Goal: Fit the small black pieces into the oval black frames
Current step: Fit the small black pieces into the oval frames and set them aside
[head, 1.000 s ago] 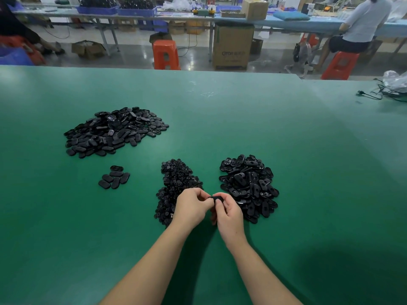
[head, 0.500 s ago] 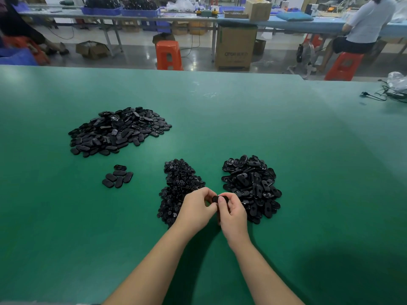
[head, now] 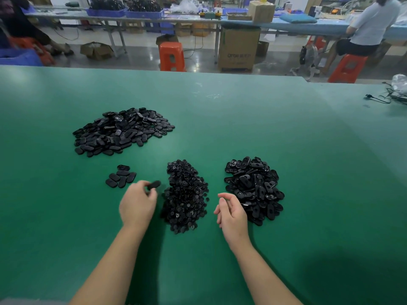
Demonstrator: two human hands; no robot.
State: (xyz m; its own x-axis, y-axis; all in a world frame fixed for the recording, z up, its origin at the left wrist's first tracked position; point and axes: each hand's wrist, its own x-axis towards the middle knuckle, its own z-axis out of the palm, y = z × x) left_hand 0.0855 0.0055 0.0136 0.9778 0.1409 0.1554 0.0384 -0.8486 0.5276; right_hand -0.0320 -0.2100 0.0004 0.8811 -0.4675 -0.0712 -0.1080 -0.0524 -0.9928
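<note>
Four dark heaps lie on the green bench point(head: 242, 119). The biggest heap of oval parts point(head: 121, 130) sits far left, and a small cluster of ovals point(head: 120, 179) lies flat just below it. The heap of small black pieces point(head: 186, 194) is in the middle, between the two hands, and the heap of open oval frames point(head: 254, 188) is on the right.

The left hand point(head: 137, 204) is blurred and sits between the small cluster and the middle heap. Its grip is closed on one oval part point(head: 154, 184), pinched at the fingertips above the bench, near the left edge of the middle heap. Whether a small piece is seated in that part cannot be told from the blur.

The right hand point(head: 230, 211) hovers just beside the lower left edge of the frame heap, palm turned inward, fingers loosely curled and apart, holding nothing.

Beyond the bench stand an orange stool point(head: 171, 56) and a cardboard box point(head: 239, 49), and a person point(head: 370, 27) sits at another table on the far right.
</note>
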